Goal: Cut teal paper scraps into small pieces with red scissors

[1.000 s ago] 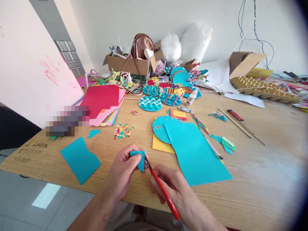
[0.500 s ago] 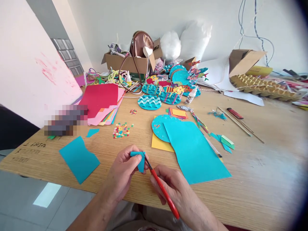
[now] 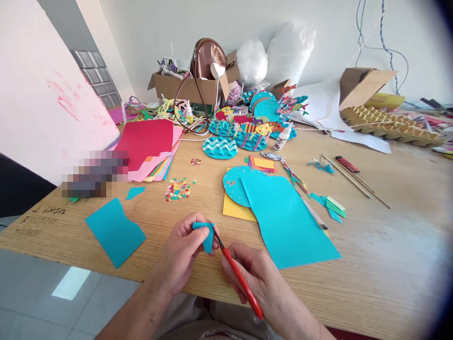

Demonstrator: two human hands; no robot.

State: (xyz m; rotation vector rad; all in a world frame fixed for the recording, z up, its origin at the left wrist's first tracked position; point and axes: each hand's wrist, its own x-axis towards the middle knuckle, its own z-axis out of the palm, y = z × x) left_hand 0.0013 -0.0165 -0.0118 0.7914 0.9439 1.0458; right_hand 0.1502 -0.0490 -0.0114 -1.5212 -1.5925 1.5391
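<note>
My left hand [image 3: 187, 250] pinches a small blue paper piece [image 3: 208, 241] between thumb and fingers, just above the table's front edge. Red-handled scissors [image 3: 242, 282] are in my right hand [image 3: 249, 269], their dark blades touching the right side of that piece. How far the blades are apart is hard to make out. To the right lies a large blue sheet [image 3: 290, 222] with a wavy left edge, partly covering a blue disc [image 3: 236, 186] and a yellow sheet [image 3: 235, 210]. On the left rests a blue paper offcut [image 3: 116, 232], with a smaller blue scrap [image 3: 135, 192] behind it.
Colored paper dots [image 3: 178, 190] lie mid-table, near a stack of colored sheets [image 3: 146, 144]. Decorated blue discs [image 3: 220, 148], a glue bottle [image 3: 282, 138] and a cardboard box [image 3: 184, 89] stand farther back. Wooden sticks [image 3: 348, 177] and an egg tray [image 3: 389, 123] are at right.
The camera view has shifted slightly. My hands, the blue paper piece and the scissors keep almost the same position relative to each other.
</note>
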